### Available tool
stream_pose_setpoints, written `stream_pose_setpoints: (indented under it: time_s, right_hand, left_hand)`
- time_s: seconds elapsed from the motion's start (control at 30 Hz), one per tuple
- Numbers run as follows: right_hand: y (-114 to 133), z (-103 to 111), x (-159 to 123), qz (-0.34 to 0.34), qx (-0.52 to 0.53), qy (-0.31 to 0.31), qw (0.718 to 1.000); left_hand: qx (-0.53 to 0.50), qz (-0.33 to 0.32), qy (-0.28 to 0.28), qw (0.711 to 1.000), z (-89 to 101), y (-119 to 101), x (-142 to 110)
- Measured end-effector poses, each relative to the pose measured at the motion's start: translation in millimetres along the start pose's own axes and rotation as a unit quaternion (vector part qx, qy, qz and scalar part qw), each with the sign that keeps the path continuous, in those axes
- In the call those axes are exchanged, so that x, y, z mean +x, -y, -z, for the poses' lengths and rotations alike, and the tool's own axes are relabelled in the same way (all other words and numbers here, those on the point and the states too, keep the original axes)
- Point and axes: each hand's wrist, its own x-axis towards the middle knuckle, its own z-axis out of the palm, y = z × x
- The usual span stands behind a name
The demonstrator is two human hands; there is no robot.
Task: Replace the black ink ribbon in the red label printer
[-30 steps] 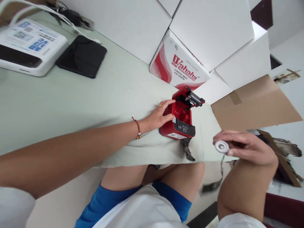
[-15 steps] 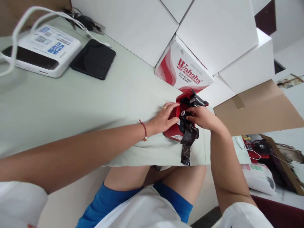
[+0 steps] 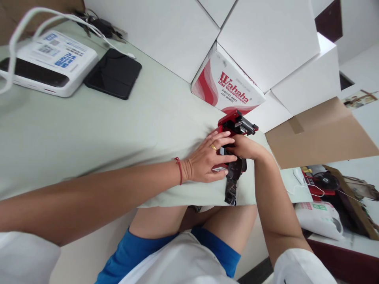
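Observation:
A small red printer [image 3: 233,119] stands near the front edge of the pale green table [image 3: 118,126], with its lid tipped open toward the back. My left hand [image 3: 207,159] lies over the printer's body, fingers stretched across its top and holding it down. My right hand [image 3: 246,148] reaches into the open compartment from the right; its fingertips are hidden behind my left fingers. A dark crinkled strip [image 3: 232,186] hangs from the printer's front over the table edge. No roll is visible.
A red-and-white Wahaha box [image 3: 227,86] and stacked white boxes [image 3: 266,35] stand right behind the printer. A white device [image 3: 47,63] with a white cable and a black case [image 3: 114,73] lie at the far left. A brown cardboard flap [image 3: 319,132] juts out on the right.
My right hand carried a white roll from beside the table into the printer's compartment. My left hand shifted from the printer's left side to lie across its top.

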Motion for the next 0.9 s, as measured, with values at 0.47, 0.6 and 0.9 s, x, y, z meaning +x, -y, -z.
stream_pose_setpoints:
  time_s: [0.47,0.6,0.9]
  right_hand:
    - [3.1,4.8,-23.8,0.005,-0.084,-0.436,0.896]
    - [-3.1,-14.5,-32.3,-0.012,-0.051,-0.403,0.914]
    - [14.5,-58.7,-74.2,0.017,0.037,-0.393,0.919]
  left_hand:
    - [0.007,-0.012,0.024,1.0,4.1,-5.3,0.3]
    - [0.002,-0.014,0.018,1.0,2.7,-5.6,-0.4]
    - [0.007,0.044,-0.025,0.999,5.8,3.6,-0.2]
